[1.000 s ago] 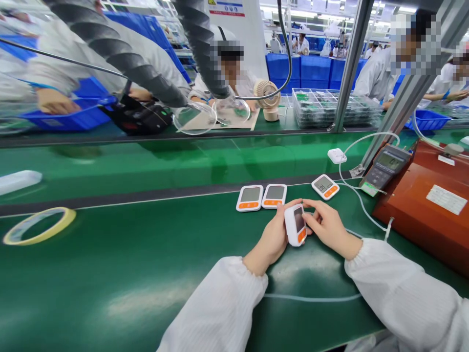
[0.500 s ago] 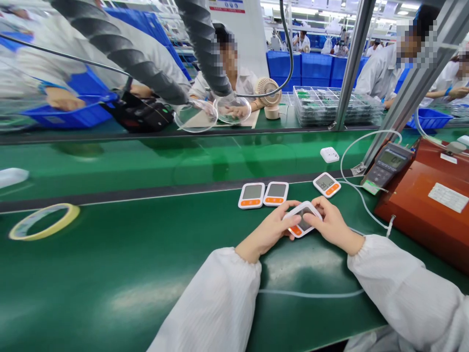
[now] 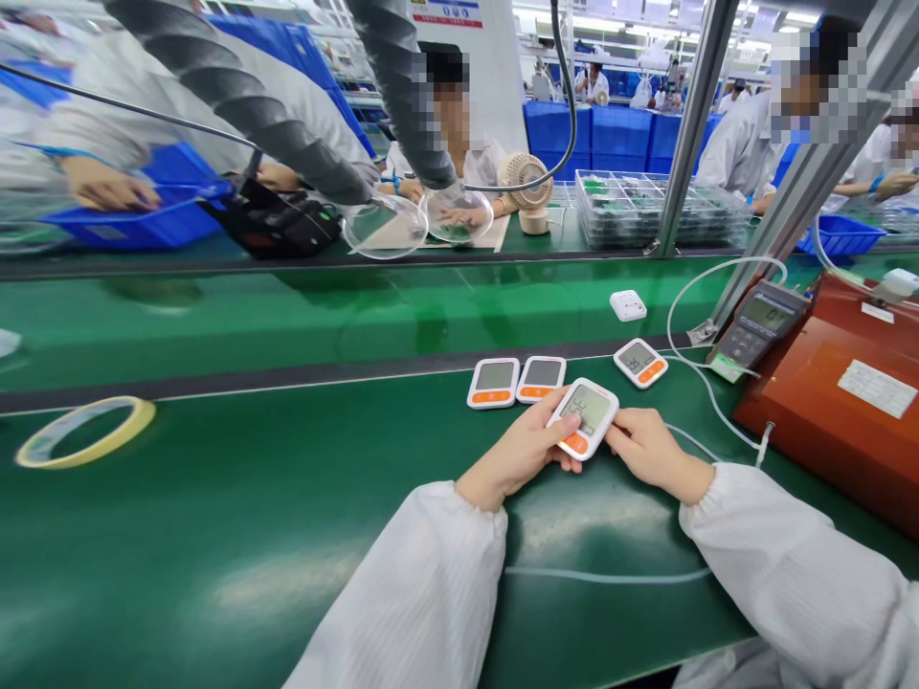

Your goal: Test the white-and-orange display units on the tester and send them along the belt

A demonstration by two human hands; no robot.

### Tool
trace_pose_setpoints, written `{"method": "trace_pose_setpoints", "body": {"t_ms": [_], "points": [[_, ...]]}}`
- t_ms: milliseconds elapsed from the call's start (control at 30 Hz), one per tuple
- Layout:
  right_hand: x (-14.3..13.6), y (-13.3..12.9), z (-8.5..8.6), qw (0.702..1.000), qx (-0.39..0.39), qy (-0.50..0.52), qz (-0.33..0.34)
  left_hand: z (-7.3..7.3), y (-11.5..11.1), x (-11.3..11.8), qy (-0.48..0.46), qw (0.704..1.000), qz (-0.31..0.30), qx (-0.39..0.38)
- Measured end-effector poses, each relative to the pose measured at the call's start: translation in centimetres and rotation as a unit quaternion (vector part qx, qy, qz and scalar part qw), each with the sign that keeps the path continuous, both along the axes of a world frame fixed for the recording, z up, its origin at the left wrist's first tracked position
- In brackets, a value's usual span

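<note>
A small white device with a grey screen and an orange bar (image 3: 584, 416) is held face up just above the green bench. My left hand (image 3: 518, 457) grips its left and lower edge. My right hand (image 3: 646, 448) holds its right side. Two more of the same devices (image 3: 492, 383) (image 3: 540, 378) lie side by side just beyond my hands. A third one (image 3: 640, 362) lies to the right of them.
A grey handheld meter (image 3: 756, 327) with a white tube leans against a red-brown box (image 3: 840, 392) at the right. A white square part (image 3: 627, 305) rides the far green belt. A yellow tape roll (image 3: 82, 431) lies at the left. Other people work beyond the belt.
The device went from standing on edge to lying face up in both hands, its screen now turned toward me. The white square part on the far belt has drifted left.
</note>
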State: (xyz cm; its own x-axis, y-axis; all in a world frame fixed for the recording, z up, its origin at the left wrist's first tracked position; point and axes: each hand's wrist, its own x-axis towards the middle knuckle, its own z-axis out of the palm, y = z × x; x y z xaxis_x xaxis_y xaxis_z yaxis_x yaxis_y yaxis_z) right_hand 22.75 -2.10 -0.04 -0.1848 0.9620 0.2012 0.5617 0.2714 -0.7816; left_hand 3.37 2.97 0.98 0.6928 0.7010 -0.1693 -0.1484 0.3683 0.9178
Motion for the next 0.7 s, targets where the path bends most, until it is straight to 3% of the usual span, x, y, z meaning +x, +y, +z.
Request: {"method": "trace_pose_setpoints", "body": {"t_ms": [133,200,300,433,533,600,700], "points": [[-0.1,-0.7,0.2,0.995,-0.008,-0.093,0.046,0.4,1.7,-2.4,-0.028,0.999,0.015,0.007],[-0.3,-1.1,0.4,0.990,0.026,-0.089,0.106,0.6,3.1,-4.4,-0.047,0.993,0.106,0.025],[-0.4,-1.6,0.6,0.984,0.077,-0.071,0.145,0.9,5.2,-7.5,-0.048,0.953,0.291,0.071],[0.8,-0.7,0.9,0.991,0.106,-0.084,0.019,0.4,7.4,-10.2,-0.007,0.905,0.410,0.113],[2.4,1.3,1.4,0.974,0.151,-0.146,-0.085,-0.5,8.2,-10.8,0.081,0.870,0.467,0.136],[3.4,2.9,1.8,0.957,0.152,-0.214,-0.125,-1.0,8.4,-10.8,0.162,0.844,0.488,0.155],[4.0,4.8,2.0,0.935,0.081,-0.299,-0.174,-1.3,8.3,-10.8,0.286,0.809,0.474,0.196]]}}
